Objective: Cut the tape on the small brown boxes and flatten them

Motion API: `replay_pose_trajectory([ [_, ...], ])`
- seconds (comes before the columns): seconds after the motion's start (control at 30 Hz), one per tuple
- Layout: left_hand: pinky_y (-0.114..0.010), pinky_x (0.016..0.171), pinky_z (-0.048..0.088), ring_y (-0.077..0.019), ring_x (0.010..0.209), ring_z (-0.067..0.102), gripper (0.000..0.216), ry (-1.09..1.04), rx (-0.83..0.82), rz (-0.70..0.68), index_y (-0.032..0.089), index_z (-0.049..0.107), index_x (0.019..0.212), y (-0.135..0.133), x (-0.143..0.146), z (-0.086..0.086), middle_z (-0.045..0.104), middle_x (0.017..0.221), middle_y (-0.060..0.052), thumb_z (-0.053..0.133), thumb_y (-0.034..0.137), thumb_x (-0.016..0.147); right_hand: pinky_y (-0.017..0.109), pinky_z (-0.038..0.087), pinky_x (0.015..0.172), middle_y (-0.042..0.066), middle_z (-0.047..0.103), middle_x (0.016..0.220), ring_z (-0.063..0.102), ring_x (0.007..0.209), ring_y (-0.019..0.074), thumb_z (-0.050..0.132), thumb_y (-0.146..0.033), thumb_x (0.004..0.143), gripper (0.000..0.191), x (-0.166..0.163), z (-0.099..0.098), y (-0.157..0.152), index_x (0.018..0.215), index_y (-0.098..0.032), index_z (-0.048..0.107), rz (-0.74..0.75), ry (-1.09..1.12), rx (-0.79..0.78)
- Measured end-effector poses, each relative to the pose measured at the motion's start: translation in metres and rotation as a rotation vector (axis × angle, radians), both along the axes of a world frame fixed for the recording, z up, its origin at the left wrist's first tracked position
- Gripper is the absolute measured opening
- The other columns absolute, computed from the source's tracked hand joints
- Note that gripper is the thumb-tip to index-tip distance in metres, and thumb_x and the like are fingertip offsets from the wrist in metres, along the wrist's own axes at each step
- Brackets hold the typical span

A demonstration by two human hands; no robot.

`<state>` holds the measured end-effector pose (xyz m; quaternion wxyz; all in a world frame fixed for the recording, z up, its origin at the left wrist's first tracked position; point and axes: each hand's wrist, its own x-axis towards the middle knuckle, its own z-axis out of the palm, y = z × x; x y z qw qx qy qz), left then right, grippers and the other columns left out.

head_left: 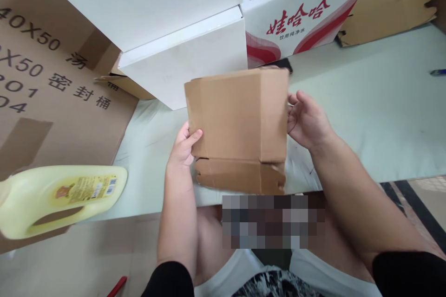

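Observation:
A small brown cardboard box [230, 116], folded flat with a creased flap [228, 174] along its lower edge, is held up in front of me, over the near edge of the table. My left hand [184, 144] grips its left edge, thumb on the front face and fingers behind. At the right edge is my right hand [308, 120], loosely curled with its thumb off the cardboard. Its fingertips are close to the edge or partly behind it, and I cannot tell whether they touch.
White boxes [188, 65] and a white-and-red water carton [299, 23] stand at the back of the pale green table [383, 116]. A large printed carton [62, 83] and a yellow jug [69, 195] are on the left. Flattened cardboard [386, 18] lies back right, near a pen [438, 73].

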<state>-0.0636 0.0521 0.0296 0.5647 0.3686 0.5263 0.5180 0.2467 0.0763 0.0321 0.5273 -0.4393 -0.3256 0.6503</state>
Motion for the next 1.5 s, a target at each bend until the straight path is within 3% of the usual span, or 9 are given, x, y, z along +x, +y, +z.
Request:
replay_pose_trajectory([
  [0.17, -0.032, 0.098, 0.059, -0.0235, 0.117, 0.072, 0.071, 0.009, 0.253, 0.352, 0.032, 0.061, 0.115, 0.010, -0.001, -0.002, 0.076, 0.118, -0.001, 0.100, 0.042, 0.056, 0.029, 0.056, 0.062, 0.000, 0.077, 0.087, 0.070, 0.069, 0.0161, 0.083, -0.050, 0.071, 0.047, 0.003, 0.004, -0.005, 0.108, -0.026, 0.069, 0.179, 0.002, -0.066],
  [0.27, -0.032, 0.108, 0.054, -0.0221, 0.131, 0.065, 0.068, 0.001, 0.406, 0.436, 0.034, 0.064, 0.118, 0.014, -0.006, -0.002, 0.072, 0.133, 0.000, 0.097, 0.045, 0.060, 0.032, 0.058, 0.072, 0.003, 0.078, 0.097, 0.074, 0.080, 0.0178, 0.083, -0.048, 0.075, 0.042, 0.005, 0.006, -0.009, 0.108, -0.024, 0.071, 0.359, -0.111, 0.024],
  [0.4, -0.033, 0.113, 0.052, -0.0219, 0.138, 0.060, 0.048, -0.093, 0.429, 0.493, 0.028, 0.070, 0.106, 0.019, -0.018, -0.008, 0.076, 0.128, -0.001, 0.088, 0.054, 0.070, 0.042, 0.059, 0.091, 0.009, 0.078, 0.118, 0.076, 0.101, 0.0236, 0.083, -0.049, 0.079, 0.051, 0.005, 0.006, -0.013, 0.121, -0.026, 0.067, 0.549, -0.133, 0.155],
  [0.57, -0.037, 0.112, 0.054, -0.0241, 0.138, 0.061, 0.036, -0.098, 0.266, 0.441, 0.024, 0.070, 0.100, 0.017, -0.009, -0.015, 0.079, 0.120, -0.005, 0.081, 0.050, 0.078, 0.046, 0.057, 0.100, 0.011, 0.070, 0.137, 0.070, 0.119, 0.0255, 0.083, -0.050, 0.079, 0.061, -0.008, -0.003, -0.012, 0.132, -0.029, 0.061, 0.521, -0.212, 0.190],
  [0.73, -0.036, 0.097, 0.061, -0.0271, 0.125, 0.069, 0.051, -0.169, 0.176, 0.321, 0.024, 0.069, 0.098, 0.008, 0.020, -0.009, 0.079, 0.117, -0.004, 0.097, 0.039, 0.057, 0.043, 0.063, 0.085, 0.012, 0.076, 0.124, 0.073, 0.110, 0.0280, 0.081, -0.061, 0.077, 0.053, -0.020, -0.015, -0.012, 0.113, -0.025, 0.072, 0.402, -0.148, 0.132],
  [0.87, -0.032, 0.085, 0.060, -0.0242, 0.106, 0.075, 0.053, -0.173, 0.108, 0.209, 0.023, 0.065, 0.095, 0.007, 0.026, -0.002, 0.080, 0.105, -0.004, 0.096, 0.041, 0.056, 0.042, 0.064, 0.078, 0.013, 0.076, 0.124, 0.074, 0.107, 0.0304, 0.085, -0.063, 0.071, 0.063, -0.019, -0.022, -0.018, 0.119, -0.025, 0.069, 0.319, -0.129, 0.067],
  [1.03, -0.020, 0.058, 0.049, -0.0110, 0.062, 0.070, 0.045, 0.010, -0.137, 0.172, 0.022, 0.055, 0.087, 0.009, 0.025, 0.002, 0.070, 0.076, 0.005, 0.086, 0.038, 0.059, 0.043, 0.064, 0.078, 0.011, 0.072, 0.127, 0.070, 0.115, 0.0320, 0.080, -0.061, 0.075, 0.058, -0.005, -0.018, -0.017, 0.120, -0.028, 0.064, -0.044, -0.224, 0.202],
  [1.27, -0.019, 0.055, 0.044, -0.0088, 0.055, 0.063, 0.036, 0.086, -0.134, 0.103, 0.021, 0.053, 0.078, 0.005, 0.030, 0.007, 0.063, 0.068, 0.005, 0.080, 0.037, 0.061, 0.046, 0.063, 0.078, 0.011, 0.059, 0.140, 0.063, 0.127, 0.0275, 0.069, -0.040, 0.081, 0.044, 0.059, -0.014, 0.013, 0.115, -0.031, 0.044, -1.025, -0.246, 0.215],
  [1.5, -0.019, 0.051, 0.041, -0.0073, 0.051, 0.050, 0.028, 0.087, -0.115, 0.073, 0.021, 0.055, 0.074, 0.009, 0.032, 0.009, 0.054, 0.060, 0.006, 0.077, 0.035, 0.062, 0.047, 0.061, 0.085, 0.012, 0.061, 0.142, 0.068, 0.121, 0.0233, 0.068, -0.012, 0.083, 0.035, 0.135, -0.032, 0.005, 0.103, -0.031, 0.046, -1.158, -0.438, 0.136],
])
